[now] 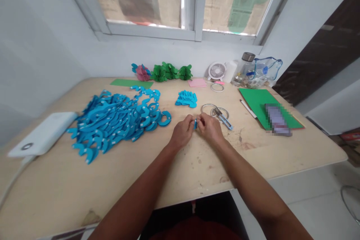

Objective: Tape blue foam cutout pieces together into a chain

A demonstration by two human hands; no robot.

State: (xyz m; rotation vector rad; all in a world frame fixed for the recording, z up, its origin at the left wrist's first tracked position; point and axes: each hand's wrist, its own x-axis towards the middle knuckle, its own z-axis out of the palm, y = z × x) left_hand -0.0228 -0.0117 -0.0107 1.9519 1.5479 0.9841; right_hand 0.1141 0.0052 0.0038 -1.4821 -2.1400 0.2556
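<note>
A small blue piece (195, 123) is pinched between the fingertips of the left hand (182, 131) and the right hand (208, 125), which are brought close together over the wooden table (197, 172); its full shape is hidden by the fingers. Just beyond the grip, a small cluster of blue paper pieces (186, 98) is laid out. To the left of the grip, a large pile of curved blue pieces (112, 120) is spread. Beside the right hand, wire rings (208, 109) and a blue-handled cutter (225, 120) are seen. Farther right, a green sheet (261, 101) is partly covered by a phone (278, 120).
</note>
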